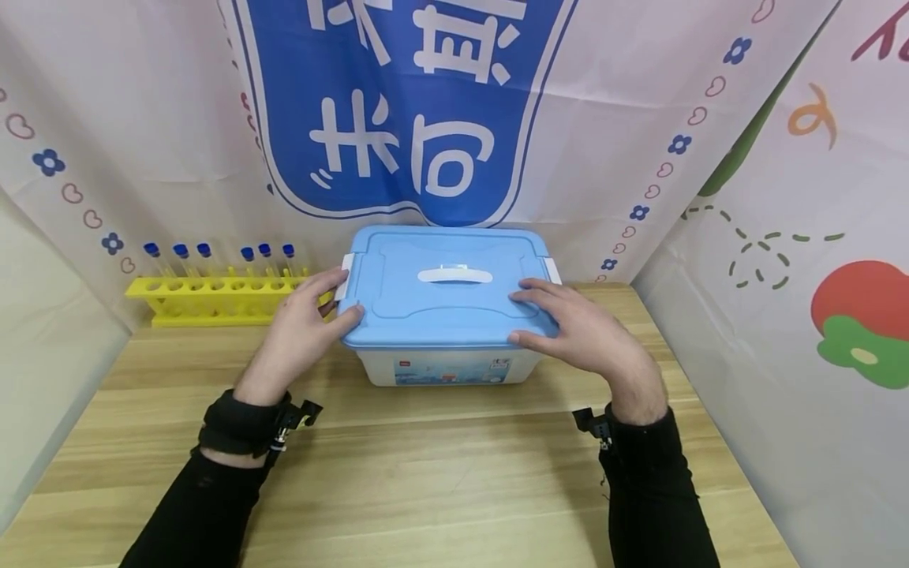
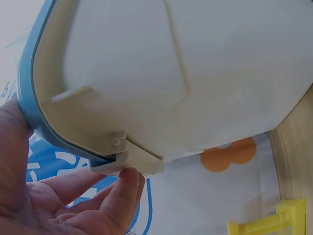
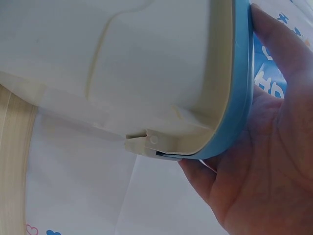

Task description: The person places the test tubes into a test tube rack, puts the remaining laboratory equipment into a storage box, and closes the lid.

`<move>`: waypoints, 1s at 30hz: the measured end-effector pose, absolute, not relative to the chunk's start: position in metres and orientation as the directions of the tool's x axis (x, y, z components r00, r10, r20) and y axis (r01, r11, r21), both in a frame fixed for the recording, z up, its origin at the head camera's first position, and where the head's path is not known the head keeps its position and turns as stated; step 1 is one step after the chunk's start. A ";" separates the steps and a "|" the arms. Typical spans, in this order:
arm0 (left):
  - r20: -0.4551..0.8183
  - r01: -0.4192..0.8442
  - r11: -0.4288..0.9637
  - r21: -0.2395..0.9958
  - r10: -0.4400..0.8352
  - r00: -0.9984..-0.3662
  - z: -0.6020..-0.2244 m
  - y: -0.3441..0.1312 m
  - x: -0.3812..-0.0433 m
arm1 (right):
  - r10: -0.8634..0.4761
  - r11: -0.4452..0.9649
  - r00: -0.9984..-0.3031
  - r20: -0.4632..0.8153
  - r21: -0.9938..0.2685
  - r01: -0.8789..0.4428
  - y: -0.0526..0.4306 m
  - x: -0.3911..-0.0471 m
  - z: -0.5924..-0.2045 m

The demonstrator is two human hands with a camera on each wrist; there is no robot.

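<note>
A storage box [image 1: 447,367] of translucent white plastic, with a light blue lid [image 1: 454,312] and a white top handle [image 1: 454,275], stands on the table. My left hand [image 1: 301,323] grips its left end, thumb on the lid's corner. In the left wrist view, curled fingers [image 2: 128,183] touch the white latch [image 2: 129,161], which hangs at the lid's edge. The right hand [image 1: 582,323] rests on the lid's right side, fingers spread, thumb near the front edge. Beneath the lid rim in the right wrist view is the right latch [image 3: 151,147], a finger beside it.
A yellow test tube rack [image 1: 220,300] holds several tubes with blue caps, left of the box. Behind the box hangs a printed cloth [image 1: 589,142]; another decorated panel [image 1: 781,331] stands to the right. Wooden tabletop [image 1: 440,481] stretches in front.
</note>
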State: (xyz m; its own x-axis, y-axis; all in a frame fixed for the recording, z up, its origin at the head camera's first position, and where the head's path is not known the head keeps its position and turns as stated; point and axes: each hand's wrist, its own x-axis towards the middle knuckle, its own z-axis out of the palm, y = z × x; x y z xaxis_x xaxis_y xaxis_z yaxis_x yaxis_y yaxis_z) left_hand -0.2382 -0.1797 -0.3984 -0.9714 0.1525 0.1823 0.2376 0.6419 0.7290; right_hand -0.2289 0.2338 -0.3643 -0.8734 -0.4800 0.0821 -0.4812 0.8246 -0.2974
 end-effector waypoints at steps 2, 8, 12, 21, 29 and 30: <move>0.184 0.236 0.634 0.737 0.148 -0.972 -0.399 -0.179 -0.237 | -0.480 0.825 -0.874 0.080 -0.297 -0.480 0.233 -0.229 -0.366; 0.188 0.246 0.600 0.761 0.160 -0.969 -0.399 -0.181 -0.234 | -0.479 0.823 -0.875 0.070 -0.310 -0.475 0.230 -0.228 -0.367; 0.210 0.262 0.599 0.757 0.156 -0.965 -0.400 -0.182 -0.234 | -0.492 0.812 -0.869 0.058 -0.331 -0.482 0.229 -0.230 -0.365; 0.252 0.280 0.512 0.812 0.126 -0.960 -0.413 -0.177 -0.243 | -0.513 0.791 -0.854 0.085 -0.340 -0.509 0.230 -0.245 -0.374; 0.266 0.311 0.652 0.691 0.171 -0.949 -0.417 -0.199 -0.236 | -0.516 0.772 -0.841 0.161 -0.338 -0.538 0.242 -0.242 -0.384; 0.273 0.315 0.680 0.662 0.173 -0.946 -0.416 -0.204 -0.235 | -0.500 0.774 -0.845 0.189 -0.340 -0.534 0.247 -0.241 -0.384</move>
